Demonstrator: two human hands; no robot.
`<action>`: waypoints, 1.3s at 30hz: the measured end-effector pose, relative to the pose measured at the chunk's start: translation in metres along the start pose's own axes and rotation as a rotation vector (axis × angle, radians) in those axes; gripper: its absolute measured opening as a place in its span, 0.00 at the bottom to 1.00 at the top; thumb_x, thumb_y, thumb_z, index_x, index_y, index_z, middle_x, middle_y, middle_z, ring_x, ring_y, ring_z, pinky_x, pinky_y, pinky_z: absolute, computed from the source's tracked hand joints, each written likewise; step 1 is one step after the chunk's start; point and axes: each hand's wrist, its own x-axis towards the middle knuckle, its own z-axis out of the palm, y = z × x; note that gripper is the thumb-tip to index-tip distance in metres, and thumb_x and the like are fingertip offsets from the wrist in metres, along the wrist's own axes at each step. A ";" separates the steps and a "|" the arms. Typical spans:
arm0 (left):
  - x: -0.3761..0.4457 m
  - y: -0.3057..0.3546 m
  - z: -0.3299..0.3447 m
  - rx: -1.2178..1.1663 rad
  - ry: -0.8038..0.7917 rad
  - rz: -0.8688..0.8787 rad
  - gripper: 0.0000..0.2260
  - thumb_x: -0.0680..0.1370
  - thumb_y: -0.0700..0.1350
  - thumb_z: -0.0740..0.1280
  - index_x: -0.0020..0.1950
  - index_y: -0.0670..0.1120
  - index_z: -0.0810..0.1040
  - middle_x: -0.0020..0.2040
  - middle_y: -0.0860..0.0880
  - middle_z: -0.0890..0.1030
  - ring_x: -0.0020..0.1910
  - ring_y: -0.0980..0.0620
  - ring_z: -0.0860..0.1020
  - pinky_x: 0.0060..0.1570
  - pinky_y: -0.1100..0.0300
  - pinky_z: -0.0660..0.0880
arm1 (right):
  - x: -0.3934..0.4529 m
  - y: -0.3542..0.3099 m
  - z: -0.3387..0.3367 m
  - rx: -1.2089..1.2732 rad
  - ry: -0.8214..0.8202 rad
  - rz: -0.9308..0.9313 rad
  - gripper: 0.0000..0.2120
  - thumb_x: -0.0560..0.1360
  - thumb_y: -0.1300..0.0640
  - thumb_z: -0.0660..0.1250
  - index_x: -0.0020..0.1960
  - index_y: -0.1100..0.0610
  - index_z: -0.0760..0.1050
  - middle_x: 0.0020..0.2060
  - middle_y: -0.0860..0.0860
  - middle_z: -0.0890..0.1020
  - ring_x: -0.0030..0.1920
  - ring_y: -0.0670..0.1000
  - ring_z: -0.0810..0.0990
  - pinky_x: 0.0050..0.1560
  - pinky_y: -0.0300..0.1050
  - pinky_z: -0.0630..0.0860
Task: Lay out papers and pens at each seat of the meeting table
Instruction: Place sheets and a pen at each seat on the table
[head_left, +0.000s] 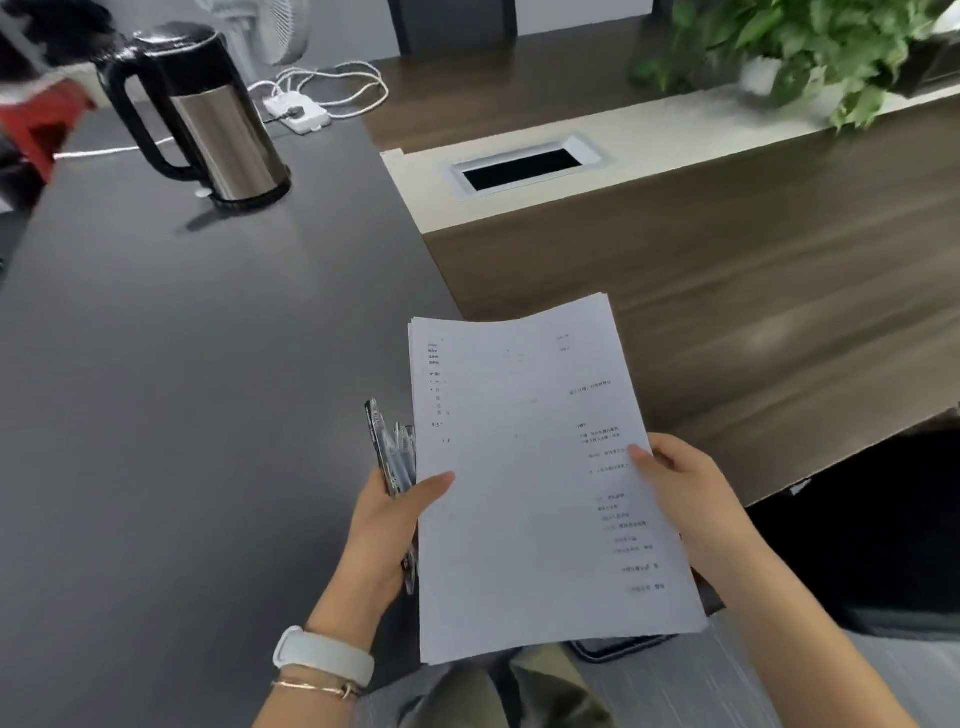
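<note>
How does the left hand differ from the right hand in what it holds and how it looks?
The left hand grips a bundle of pens and also pinches the left edge of the papers; the right hand holds only the papers, at their right edge. The left wrist wears a white band and a thin bracelet; the right wrist shows nothing. Both have the thumb on top of the sheets.

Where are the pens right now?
In the head view, the pens are bunched in the left hand, just left of the stack of papers that both hands hold above the dark table's edge.
</note>
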 end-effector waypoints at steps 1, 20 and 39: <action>0.003 0.002 0.007 0.006 0.020 0.005 0.15 0.72 0.37 0.71 0.57 0.47 0.77 0.50 0.46 0.85 0.49 0.45 0.84 0.54 0.47 0.78 | 0.012 -0.005 -0.004 -0.017 -0.008 0.001 0.09 0.79 0.56 0.59 0.50 0.56 0.77 0.48 0.56 0.83 0.49 0.59 0.82 0.54 0.59 0.78; 0.113 0.007 0.050 0.328 0.258 -0.011 0.10 0.72 0.42 0.72 0.50 0.46 0.73 0.44 0.48 0.80 0.40 0.52 0.78 0.39 0.60 0.75 | 0.164 -0.028 0.018 -0.313 -0.093 0.023 0.06 0.79 0.57 0.59 0.52 0.56 0.74 0.47 0.54 0.80 0.47 0.54 0.80 0.50 0.52 0.78; 0.118 -0.002 0.102 0.462 0.347 -0.145 0.05 0.72 0.38 0.67 0.44 0.41 0.73 0.37 0.45 0.78 0.30 0.49 0.73 0.33 0.58 0.72 | 0.218 -0.008 -0.045 -0.219 0.001 0.090 0.05 0.73 0.56 0.69 0.44 0.58 0.80 0.39 0.52 0.83 0.42 0.53 0.81 0.42 0.46 0.74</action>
